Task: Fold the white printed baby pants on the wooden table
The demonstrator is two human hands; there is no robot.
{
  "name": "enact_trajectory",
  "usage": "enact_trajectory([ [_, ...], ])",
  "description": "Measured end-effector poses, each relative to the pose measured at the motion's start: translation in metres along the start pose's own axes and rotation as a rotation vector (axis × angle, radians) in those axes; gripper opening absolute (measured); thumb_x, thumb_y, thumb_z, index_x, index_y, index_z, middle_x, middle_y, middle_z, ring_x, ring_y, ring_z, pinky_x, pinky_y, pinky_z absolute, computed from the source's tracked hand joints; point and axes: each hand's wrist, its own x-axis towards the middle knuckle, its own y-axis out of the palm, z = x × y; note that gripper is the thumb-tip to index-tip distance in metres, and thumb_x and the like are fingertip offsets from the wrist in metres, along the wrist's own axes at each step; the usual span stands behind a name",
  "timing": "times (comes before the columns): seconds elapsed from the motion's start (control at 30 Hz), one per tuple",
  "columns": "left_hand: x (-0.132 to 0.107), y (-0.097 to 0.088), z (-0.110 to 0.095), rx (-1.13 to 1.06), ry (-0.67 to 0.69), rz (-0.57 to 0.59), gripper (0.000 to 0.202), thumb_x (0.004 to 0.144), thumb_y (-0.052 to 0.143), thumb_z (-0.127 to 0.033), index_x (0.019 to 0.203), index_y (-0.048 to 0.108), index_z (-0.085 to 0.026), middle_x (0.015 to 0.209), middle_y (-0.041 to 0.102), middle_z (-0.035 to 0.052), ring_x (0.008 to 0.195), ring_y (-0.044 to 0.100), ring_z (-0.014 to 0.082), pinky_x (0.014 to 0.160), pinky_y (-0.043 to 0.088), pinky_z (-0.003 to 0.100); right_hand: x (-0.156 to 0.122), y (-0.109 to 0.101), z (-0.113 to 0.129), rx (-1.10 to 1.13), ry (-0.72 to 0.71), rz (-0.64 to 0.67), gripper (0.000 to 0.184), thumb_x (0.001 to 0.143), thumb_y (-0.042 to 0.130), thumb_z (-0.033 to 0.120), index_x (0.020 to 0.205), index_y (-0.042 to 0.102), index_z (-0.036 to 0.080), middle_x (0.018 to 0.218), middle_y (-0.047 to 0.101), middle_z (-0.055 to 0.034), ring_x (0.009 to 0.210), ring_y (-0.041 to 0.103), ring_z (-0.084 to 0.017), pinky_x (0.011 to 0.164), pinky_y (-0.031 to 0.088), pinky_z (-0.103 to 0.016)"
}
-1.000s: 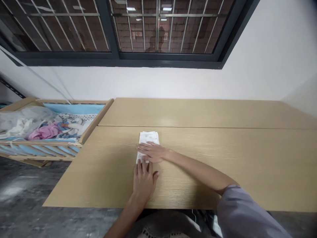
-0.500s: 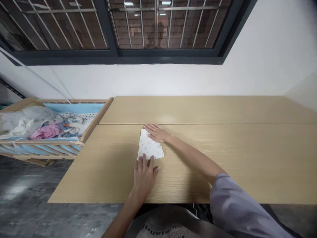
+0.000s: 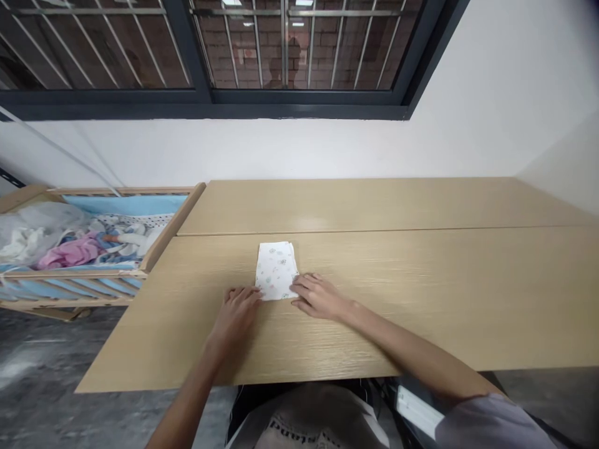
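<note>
Wooden crib with pink clothing; cloth (folded) between left hand, right hand

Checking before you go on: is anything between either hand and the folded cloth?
Nothing visible stands in the way. The left hand and right hand both touch the near edge of the folded printed cloth, which lies flat on the wooden table.

Left grip and right grip angled inward, close together.
Both lay palm-down, fingers pointing toward each other, with the right forearm stretched long from the lower right.
</note>
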Motion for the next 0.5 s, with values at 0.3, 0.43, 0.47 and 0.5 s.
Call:
enact_trajectory([
  [0.3,0.003,-0.008,-0.015,-0.087,-0.109,-0.008,0.027,0.104,0.038,-0.027,0.098,0.064,-0.021,0.1,0.074,0.0067,0.098,0.065,0.0241,0.094,0.033,0.043,0.006,-0.001,0.014,0.069,0.16,-0.139,0.013,0.087,0.055,0.017,0.097,0.064,0.016,0.095,0.067,-0.0108,0.096,0.059,-0.026,0.091,0.044,-0.042],
  [0.43,0.026,-0.022,-0.015,-0.124,-0.205,-0.08,0.022,0.101,0.043,-0.031,0.097,0.063,-0.023,0.101,0.073,0.0053,0.1,0.064,0.0238,0.093,0.033,0.04,0.023,-0.021,0.007,0.261,0.29,-0.175,0.012,0.089,0.05,0.016,0.097,0.059,0.018,0.1,0.065,-0.0087,0.095,0.058,-0.024,0.088,0.044,-0.039],
  [0.47,0.036,-0.025,-0.013,-0.123,-0.226,-0.084,0.021,0.1,0.044,-0.031,0.098,0.064,-0.023,0.104,0.073,0.0053,0.102,0.064,0.0242,0.093,0.033,0.04,0.029,-0.025,0.0,0.303,0.309,-0.187,0.012,0.089,0.05,0.016,0.097,0.058,0.019,0.1,0.065,-0.0082,0.095,0.058,-0.023,0.088,0.044,-0.038],
  [0.5,0.047,-0.028,-0.01,-0.12,-0.246,-0.085,0.021,0.1,0.044,-0.031,0.1,0.064,-0.023,0.106,0.072,0.0056,0.105,0.063,0.0246,0.094,0.034,0.04,0.036,-0.027,-0.007,0.347,0.33,-0.2,0.012,0.089,0.05,0.016,0.097,0.058,0.019,0.1,0.065,-0.0075,0.095,0.058,-0.023,0.087,0.044,-0.037],
])
